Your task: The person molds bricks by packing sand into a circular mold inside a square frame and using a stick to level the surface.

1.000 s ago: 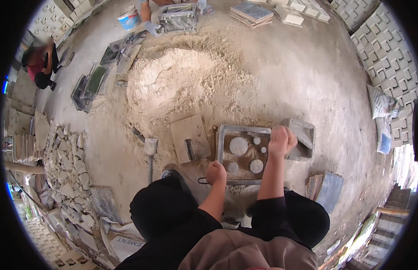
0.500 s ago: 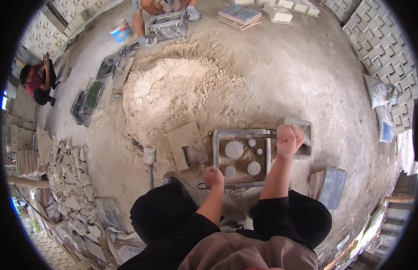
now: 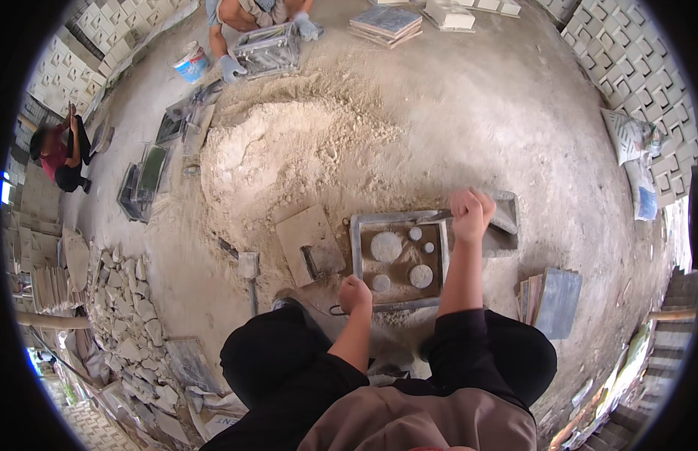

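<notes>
A rectangular metal mould frame (image 3: 400,306) lies on the ground before me. Inside it, several round pale discs, the largest a disc (image 3: 386,246) at upper left, sit in a brownish bed. My right hand (image 3: 470,213) is closed above the frame's far right corner, around what looks like a thin dark hand tool (image 3: 433,219) reaching left over the frame. My left hand (image 3: 355,294) is a fist at the frame's near left side; its contents, if any, are hidden. Just right of the right hand is a grey trough (image 3: 506,242), partly covered by it.
A board with a handle (image 3: 298,233) and a mallet-like tool (image 3: 249,264) lie left of the frame. Beyond spreads a heap of pale powder (image 3: 266,143). Tiles (image 3: 558,304) lean at right. A gloved co-worker handles another mould (image 3: 267,51); another person (image 3: 63,154) crouches far left.
My right hand has risen slightly away from me and left, with the thin tool tilting. My left hand stays nearly in place. The whole view has shifted a little.
</notes>
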### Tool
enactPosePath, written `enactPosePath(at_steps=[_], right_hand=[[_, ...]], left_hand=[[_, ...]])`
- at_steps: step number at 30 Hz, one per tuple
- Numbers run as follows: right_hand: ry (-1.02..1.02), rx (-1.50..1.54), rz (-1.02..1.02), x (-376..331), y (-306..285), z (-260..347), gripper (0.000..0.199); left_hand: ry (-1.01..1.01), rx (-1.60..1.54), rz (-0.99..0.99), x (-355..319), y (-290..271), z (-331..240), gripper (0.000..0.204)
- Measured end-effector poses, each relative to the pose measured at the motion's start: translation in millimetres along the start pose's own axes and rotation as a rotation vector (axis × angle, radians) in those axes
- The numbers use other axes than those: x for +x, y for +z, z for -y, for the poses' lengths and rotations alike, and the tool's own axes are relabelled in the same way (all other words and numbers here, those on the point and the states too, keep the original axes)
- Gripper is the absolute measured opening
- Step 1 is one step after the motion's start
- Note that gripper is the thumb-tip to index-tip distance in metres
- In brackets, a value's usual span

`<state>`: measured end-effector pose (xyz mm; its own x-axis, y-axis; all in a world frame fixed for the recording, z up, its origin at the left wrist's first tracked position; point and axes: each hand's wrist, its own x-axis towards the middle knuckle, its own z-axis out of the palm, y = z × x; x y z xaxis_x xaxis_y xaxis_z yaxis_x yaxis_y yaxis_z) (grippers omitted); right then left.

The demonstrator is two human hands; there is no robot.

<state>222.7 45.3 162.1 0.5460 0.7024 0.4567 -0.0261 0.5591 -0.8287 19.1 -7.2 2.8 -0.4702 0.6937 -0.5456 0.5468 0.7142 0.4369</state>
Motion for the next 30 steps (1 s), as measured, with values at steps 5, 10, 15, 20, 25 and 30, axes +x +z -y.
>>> enactPosePath(at_steps=[5,10,15,20,25,30], right_hand=[[0.015,-0.038,-0.035,-1,2,-8,0.028],[-0.135,-0.013,0.130,-14,21,-5,0.020],[-0.027,-0.127,0.063,-9,18,-15,0.020],[-0.116,-0.048,0.058,-27,27,-15,0.019],[-0.081,-0.081,0.078,-21,29,-14,0.017],[-0.069,-0.042,0.108,-23,40,-19,0.013]], left_hand=[[0.009,0.009,-0.003,-1,0,-1,0.040],[0.009,0.000,-0.039,1,-4,1,0.040],[-0.018,0.014,0.016,-4,0,3,0.042],[-0.001,0.016,-0.041,1,2,-3,0.041],[0.004,0.044,-0.020,0,0,2,0.041],[-0.005,0.036,0.006,5,6,2,0.041]])
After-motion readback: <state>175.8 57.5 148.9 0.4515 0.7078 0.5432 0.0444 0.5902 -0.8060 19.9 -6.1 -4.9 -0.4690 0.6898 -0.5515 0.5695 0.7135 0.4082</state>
